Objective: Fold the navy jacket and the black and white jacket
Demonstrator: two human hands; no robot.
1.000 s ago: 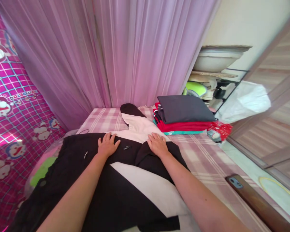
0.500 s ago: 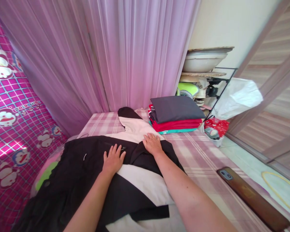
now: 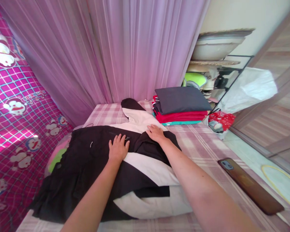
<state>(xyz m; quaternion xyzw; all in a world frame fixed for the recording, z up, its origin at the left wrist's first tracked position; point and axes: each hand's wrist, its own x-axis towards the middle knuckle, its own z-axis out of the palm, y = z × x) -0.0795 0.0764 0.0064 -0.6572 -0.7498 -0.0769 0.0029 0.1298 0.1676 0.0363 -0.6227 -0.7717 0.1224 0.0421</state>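
Observation:
A black and cream jacket lies spread over the checked bedding, one black-ended sleeve pointing toward the curtain. Flat on its black part rests my left hand, fingers spread, beside a small zip pull. My right hand lies palm down where the cream cloth meets a folded-over black part, its fingers stretched out. Neither hand grips the cloth.
A stack of folded clothes, dark grey on top, sits at the back right. On the right lies a brown phone. Behind are a purple curtain and a rack with basins; a pink patterned cloth hangs left.
The view has shifted, so the jacket and stack appear higher and slightly to the right, and the jacket's near edge now shows. Both hands stay flat at about the same places on it.

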